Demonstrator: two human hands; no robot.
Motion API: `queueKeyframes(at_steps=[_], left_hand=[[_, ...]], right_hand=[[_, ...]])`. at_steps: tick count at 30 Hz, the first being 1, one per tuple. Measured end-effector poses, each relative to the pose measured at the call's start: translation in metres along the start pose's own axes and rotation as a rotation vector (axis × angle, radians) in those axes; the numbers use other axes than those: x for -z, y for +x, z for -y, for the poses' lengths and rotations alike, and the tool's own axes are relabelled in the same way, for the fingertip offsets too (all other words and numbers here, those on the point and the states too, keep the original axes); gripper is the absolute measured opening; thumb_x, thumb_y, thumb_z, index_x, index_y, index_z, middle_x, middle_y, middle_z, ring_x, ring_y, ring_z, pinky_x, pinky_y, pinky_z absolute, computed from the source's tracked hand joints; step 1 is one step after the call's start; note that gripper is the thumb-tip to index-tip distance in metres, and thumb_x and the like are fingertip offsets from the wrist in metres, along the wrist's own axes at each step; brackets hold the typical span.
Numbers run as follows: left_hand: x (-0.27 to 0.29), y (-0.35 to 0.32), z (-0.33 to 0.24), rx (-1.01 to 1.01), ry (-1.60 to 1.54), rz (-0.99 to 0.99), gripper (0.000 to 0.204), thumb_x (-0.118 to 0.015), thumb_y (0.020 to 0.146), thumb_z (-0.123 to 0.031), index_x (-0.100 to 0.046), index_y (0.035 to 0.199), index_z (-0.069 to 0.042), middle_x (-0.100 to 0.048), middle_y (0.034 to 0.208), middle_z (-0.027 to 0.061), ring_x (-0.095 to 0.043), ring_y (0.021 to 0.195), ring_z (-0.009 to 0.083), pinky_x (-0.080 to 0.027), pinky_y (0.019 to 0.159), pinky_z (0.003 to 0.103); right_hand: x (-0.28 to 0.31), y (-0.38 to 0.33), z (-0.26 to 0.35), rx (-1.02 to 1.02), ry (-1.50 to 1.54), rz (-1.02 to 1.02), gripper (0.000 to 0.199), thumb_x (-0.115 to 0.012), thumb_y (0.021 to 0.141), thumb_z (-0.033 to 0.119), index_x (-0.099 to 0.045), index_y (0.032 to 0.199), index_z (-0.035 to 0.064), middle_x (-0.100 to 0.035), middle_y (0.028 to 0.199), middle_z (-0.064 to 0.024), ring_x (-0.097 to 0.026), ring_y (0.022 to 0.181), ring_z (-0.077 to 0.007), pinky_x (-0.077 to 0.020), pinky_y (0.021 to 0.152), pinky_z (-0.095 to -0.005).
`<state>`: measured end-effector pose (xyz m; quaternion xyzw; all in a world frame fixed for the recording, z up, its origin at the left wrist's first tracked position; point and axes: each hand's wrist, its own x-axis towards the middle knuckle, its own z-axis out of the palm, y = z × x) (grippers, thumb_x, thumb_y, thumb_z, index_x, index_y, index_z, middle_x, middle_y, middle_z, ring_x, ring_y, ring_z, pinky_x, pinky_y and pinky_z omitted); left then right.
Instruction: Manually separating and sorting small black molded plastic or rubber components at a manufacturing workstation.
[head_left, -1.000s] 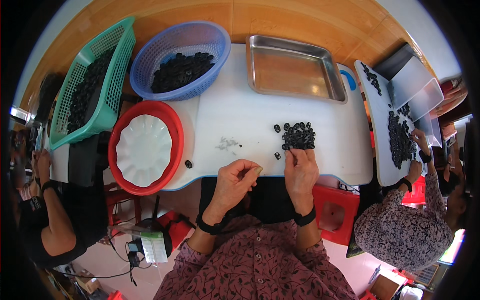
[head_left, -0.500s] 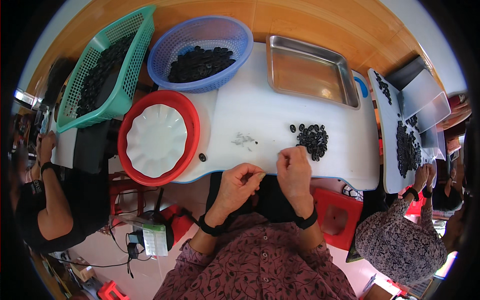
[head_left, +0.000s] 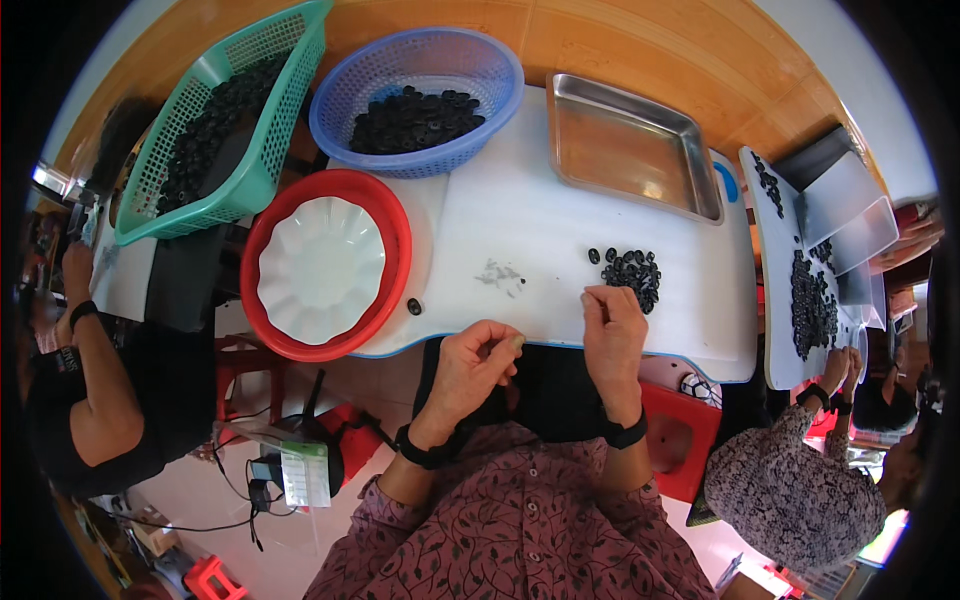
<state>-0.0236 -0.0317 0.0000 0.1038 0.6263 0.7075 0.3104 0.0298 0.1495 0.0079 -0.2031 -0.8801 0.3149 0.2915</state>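
My left hand (head_left: pixel 472 368) is above the near edge of the white table (head_left: pixel 450 310), thumb and fingertips pinched together. Whatever it may hold is too small to make out. Just below a pile of small black oval parts (head_left: pixel 634 280) is my right hand (head_left: pixel 616 338), its fingers curled in toward the thumb. Any thing inside its grip is hidden. Small grey scraps (head_left: pixel 498 276) lie on the table beyond my left hand. One black oval part (head_left: pixel 414 306) sits alone beside the red basin (head_left: pixel 402 255).
A white fluted bowl (head_left: pixel 320 270) sits in the red basin. Behind are a blue basket (head_left: pixel 335 140) and a green basket (head_left: pixel 255 170), both with black parts, and a metal tray (head_left: pixel 640 140). People work at left (head_left: pixel 105 420) and right (head_left: pixel 790 480); a red stool (head_left: pixel 690 440) stands below.
My right hand has moved right and slightly farther from me, widening the distance to my left hand. My left hand stays pinched in nearly the same place. The view has shifted slightly.
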Motion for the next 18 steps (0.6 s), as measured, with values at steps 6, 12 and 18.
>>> queueKeyframes(at_steps=[6,12,18], left_hand=[[-0.004,0.002,0.001,0.031,-0.070,0.019,0.015,-0.062,0.091,-0.013,-0.064,0.095,0.002,-0.062,0.074,0.0018,-0.055,0.059,0.0042,-0.045,0.050,0.018],[-0.004,0.000,0.000,0.025,-0.064,0.016,0.015,-0.062,0.091,-0.012,-0.063,0.095,0.002,-0.062,0.074,0.0018,-0.055,0.058,0.0041,-0.045,0.050,0.018],[-0.006,-0.003,-0.002,0.017,-0.047,0.026,0.015,-0.062,0.091,-0.012,-0.064,0.097,0.001,-0.063,0.074,0.0023,-0.056,0.058,0.0046,-0.045,0.050,0.018]], right_hand=[[0.016,-0.011,-0.008,-0.105,-0.029,0.033,0.009,-0.067,0.080,0.006,-0.063,0.088,0.0023,-0.057,0.081,-0.0117,-0.059,0.064,-0.0254,-0.0472,0.058,-0.0351],[0.012,-0.011,-0.013,-0.132,-0.191,0.130,0.016,-0.070,0.079,0.015,-0.065,0.091,0.0047,-0.058,0.087,-0.0116,-0.062,0.069,-0.0288,-0.0487,0.063,-0.0388],[0.011,-0.008,-0.008,-0.103,-0.388,0.162,0.016,-0.067,0.081,0.013,-0.067,0.095,0.0050,-0.060,0.086,-0.0133,-0.064,0.075,-0.0259,-0.0502,0.065,-0.0389]])
